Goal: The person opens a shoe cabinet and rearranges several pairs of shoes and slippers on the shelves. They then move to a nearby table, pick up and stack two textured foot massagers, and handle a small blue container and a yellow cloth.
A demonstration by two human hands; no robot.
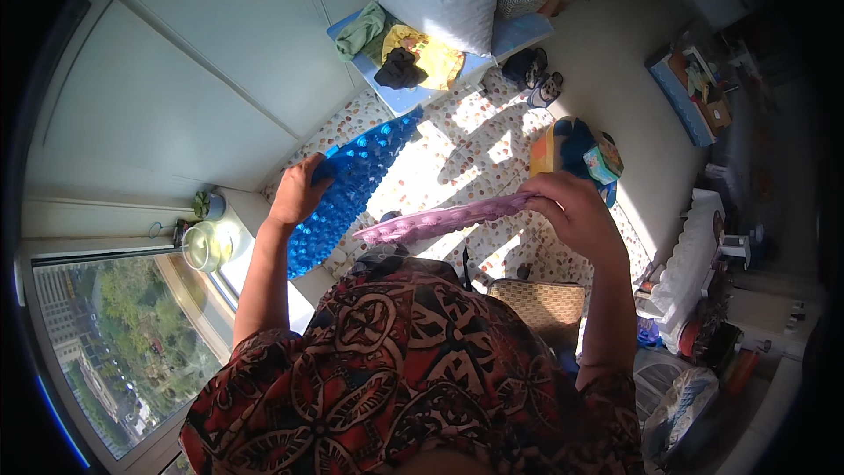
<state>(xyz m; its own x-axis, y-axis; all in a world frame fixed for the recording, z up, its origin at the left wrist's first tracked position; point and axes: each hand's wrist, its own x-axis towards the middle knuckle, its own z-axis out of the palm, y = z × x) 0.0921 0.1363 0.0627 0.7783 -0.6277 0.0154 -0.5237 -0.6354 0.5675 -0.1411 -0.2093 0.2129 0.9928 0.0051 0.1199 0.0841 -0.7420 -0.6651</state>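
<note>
My left hand (300, 190) grips the edge of a translucent blue plastic mat (359, 175) covered in round knobs. The mat hangs tilted, its far end near a low blue table (402, 99). In my right hand (570, 214) is one end of a pink mat (448, 219) with similar bumps, seen nearly edge-on. Its other end reaches left in front of my patterned shirt, apart from my left hand. Pebble-patterned floor tiles (488, 165) show in bright sun below both mats.
On the low table lie a stuffed white sack (438, 3), a yellow cloth (432, 56) and a black cloth (400, 69). Slippers (546, 89) and a small box (603, 161) are on the right. A woven-covered seat (541, 307) stands close by me. Left, a glass bowl (208, 247) sits by the window.
</note>
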